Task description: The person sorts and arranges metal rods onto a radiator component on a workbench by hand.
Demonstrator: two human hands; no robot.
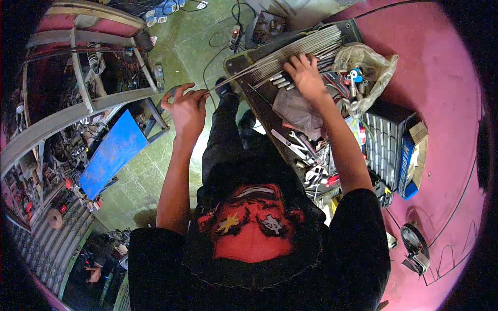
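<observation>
Open air over green floor [154, 168] between left hand [188, 108] and blue panel [115, 154]; plastic bag [359, 55] blocks right of right hand [305, 76].

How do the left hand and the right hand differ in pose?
The left hand is out beyond the worktop's edge; the right hand is over it. The left hand holds a thin rod, while the right hand lies spread over the rod bundle. Both hands are bare.

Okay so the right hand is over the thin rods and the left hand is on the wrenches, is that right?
Not quite: the left hand isn't on the wrenches. The head view shows it at the end of one long rod, away from them. The right hand is over the thin rods, as you said.
</observation>
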